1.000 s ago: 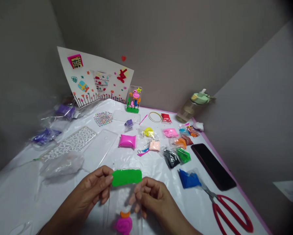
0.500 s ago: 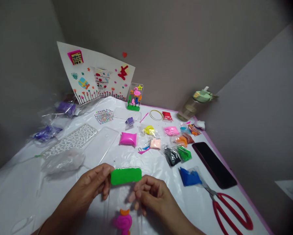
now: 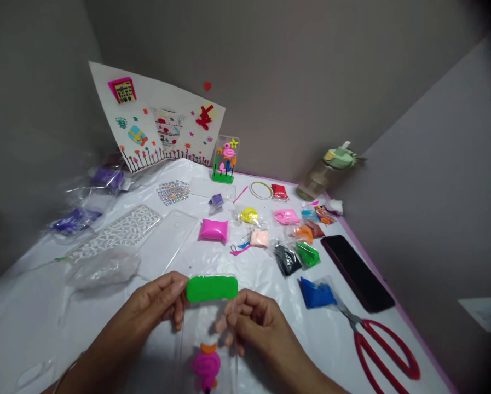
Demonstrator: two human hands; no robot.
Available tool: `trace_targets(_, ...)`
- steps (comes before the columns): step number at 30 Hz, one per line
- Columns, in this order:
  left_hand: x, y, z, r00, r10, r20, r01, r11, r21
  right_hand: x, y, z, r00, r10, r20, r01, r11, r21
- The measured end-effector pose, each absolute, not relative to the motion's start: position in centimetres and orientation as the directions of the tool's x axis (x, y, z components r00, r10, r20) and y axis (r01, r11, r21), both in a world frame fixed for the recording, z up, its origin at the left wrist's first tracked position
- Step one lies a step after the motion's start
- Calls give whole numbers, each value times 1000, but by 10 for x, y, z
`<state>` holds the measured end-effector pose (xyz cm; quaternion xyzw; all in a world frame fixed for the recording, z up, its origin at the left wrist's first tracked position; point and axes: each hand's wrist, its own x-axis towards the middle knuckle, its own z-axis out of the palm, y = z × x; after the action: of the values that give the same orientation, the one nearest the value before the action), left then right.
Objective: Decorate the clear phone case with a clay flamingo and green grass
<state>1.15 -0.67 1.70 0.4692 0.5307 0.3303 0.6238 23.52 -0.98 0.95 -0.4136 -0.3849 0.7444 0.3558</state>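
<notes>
Holds a clear phone case (image 3: 227, 369) at the bottom centre of the frame, with a pink clay bird (image 3: 207, 365) on its near part and a green clay strip (image 3: 211, 288) across its far end. Pinches the left edge, beside the green, between thumb and fingers of the left hand (image 3: 157, 301). Has the right hand (image 3: 255, 325) at the right edge, with fingers curled close, partly seen through the plastic; cannot tell whether gripping. Shows red-handled scissors (image 3: 355, 321) at lower right, running up to a blue clay packet (image 3: 317, 294), then a black phone (image 3: 358, 273). Shows beyond, near the centre, a bright pink packet (image 3: 214, 230). Has farthest off a water bottle (image 3: 315, 178) right of centre, a decorated case (image 3: 228, 155) standing at upper centre, and a drawing sheet (image 3: 167, 123) at upper left.
</notes>
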Motion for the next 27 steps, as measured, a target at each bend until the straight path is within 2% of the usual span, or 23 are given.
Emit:
trace_targets(10, 8, -7, 11, 267, 896, -354, 105, 338, 935, 235, -11, 10, -391, 851, -351, -197, -450, -871)
trace_targets(16, 12, -9, 11, 223, 884, -411, 148, 386, 910, 234, -10, 5, -396, 844, -362, -206, -466, -861)
trace_targets(23, 9, -9, 11, 261, 902, -345, 142, 317, 938, 235, -12, 5, -388, 847, -364, -211, -466, -859)
trace_targets(27, 8, -8, 8, 254, 887, -386, 170, 352, 920, 235, -12, 5, -391, 846, -362, -207, -464, -861)
